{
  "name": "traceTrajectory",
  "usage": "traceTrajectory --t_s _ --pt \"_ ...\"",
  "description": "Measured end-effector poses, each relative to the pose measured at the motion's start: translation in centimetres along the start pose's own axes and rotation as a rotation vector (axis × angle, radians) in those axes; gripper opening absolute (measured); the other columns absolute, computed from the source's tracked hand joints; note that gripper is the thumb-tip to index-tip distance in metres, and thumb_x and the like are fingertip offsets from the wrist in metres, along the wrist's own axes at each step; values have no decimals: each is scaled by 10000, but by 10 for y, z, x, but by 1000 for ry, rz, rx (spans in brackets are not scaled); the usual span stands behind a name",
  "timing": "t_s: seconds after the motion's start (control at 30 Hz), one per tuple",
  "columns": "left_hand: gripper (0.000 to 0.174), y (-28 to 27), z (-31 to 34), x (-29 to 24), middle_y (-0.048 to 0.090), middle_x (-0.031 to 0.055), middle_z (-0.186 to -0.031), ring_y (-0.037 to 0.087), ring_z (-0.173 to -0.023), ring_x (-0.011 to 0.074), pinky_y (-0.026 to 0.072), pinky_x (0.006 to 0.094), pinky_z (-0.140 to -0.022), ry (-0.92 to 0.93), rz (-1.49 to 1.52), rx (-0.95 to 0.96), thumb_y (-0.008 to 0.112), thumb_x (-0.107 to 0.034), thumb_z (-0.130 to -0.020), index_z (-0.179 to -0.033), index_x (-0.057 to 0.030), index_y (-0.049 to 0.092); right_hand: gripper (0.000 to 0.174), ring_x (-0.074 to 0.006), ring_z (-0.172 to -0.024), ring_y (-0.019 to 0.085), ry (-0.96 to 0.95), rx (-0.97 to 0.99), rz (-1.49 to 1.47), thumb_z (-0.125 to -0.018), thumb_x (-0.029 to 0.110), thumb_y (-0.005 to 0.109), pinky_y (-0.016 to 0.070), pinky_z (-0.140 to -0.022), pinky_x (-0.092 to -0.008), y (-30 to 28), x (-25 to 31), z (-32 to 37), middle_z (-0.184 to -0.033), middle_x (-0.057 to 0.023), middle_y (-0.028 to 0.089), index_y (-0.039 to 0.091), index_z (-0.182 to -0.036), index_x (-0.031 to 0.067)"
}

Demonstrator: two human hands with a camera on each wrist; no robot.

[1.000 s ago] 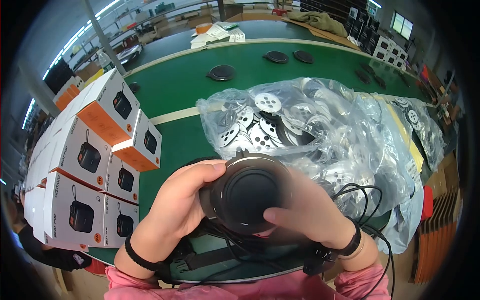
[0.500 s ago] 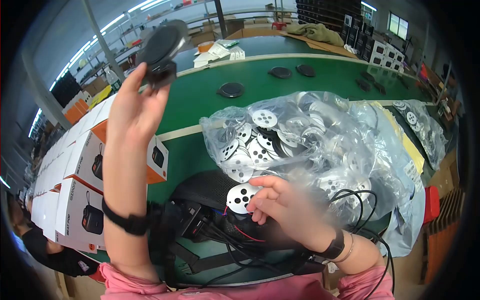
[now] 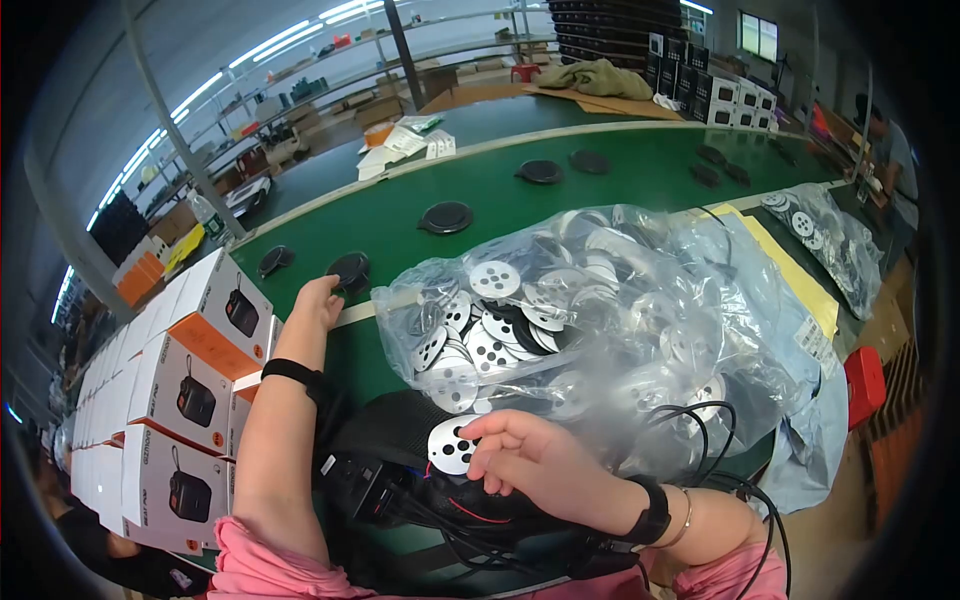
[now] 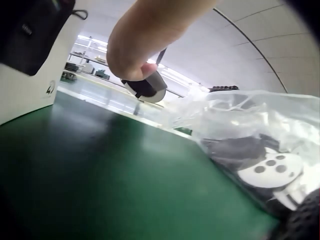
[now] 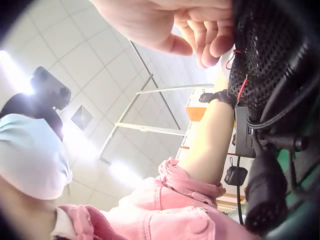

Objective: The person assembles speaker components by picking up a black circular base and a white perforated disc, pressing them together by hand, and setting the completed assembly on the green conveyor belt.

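In the head view, my left hand is stretched out to a black round disc over the green table. The left wrist view shows its fingers gripping that disc, which is tilted. Fingers of my right hand overlap the edge of a white disc with dark holes, which lies over a black mesh bag. Seen from the right wrist, the right hand has loosely bent fingers beside the mesh, with the thumb apart from them.
A clear plastic bag full of white discs fills the table's middle. White and orange boxes are stacked at the left. More black discs lie along the green table. Black cables run at the right.
My left hand has come down from its raised position to the table's left part with the black disc. My right hand stays by the white disc. The head view has shifted.
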State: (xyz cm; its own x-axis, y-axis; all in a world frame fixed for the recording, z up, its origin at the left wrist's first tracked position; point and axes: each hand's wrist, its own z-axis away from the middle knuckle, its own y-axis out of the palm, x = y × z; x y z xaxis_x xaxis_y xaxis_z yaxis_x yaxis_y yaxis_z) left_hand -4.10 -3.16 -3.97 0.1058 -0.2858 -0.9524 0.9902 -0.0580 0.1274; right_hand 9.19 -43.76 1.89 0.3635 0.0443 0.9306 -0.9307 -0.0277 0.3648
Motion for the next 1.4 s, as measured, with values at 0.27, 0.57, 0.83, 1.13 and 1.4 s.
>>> traceTrajectory --t_s 0.27,0.57,0.83,1.13,1.4 --pt "489 51 165 -43 407 114 -1188 356 -1120 260 342 352 -885 325 -410 316 519 -221 -768 -1199 -30 389 277 -193 -780 502 -640 -183 1027 -696 67 586 410 -674 -283 7 4 2 -868 -79 512 520 -960 17" --pt "303 34 373 -45 548 156 -967 542 -825 315 442 337 -733 1035 -1144 914 574 -115 -715 -1005 -31 550 180 -265 -913 478 -444 105 1171 -699 120 560 362 -798 -376 0 -5 -4 -891 -82 543 554 -869 63" --pt "279 7 328 6 526 136 -1034 508 -936 285 398 344 -808 1037 -939 739 543 -85 -734 -1003 -10 546 116 -239 -657 546 -633 -98 1111 -675 49 551 415 -574 -304 26 43 58 -688 -79 565 593 -782 34" --pt "285 6 328 13 508 128 -1076 443 -1058 287 331 360 -900 909 -1036 871 526 -24 -691 -973 -18 564 117 -236 -663 554 190 426 420 -705 83 530 422 -573 -300 -16 -34 136 -702 -88 572 594 -791 35" --pt "312 13 342 13 459 136 -1153 393 -1120 266 255 329 -954 694 -1064 860 424 -8 -712 -1003 33 529 171 -148 -638 557 224 -195 655 -721 146 501 448 -579 -261 -123 -130 243 -735 -47 599 585 -791 14"
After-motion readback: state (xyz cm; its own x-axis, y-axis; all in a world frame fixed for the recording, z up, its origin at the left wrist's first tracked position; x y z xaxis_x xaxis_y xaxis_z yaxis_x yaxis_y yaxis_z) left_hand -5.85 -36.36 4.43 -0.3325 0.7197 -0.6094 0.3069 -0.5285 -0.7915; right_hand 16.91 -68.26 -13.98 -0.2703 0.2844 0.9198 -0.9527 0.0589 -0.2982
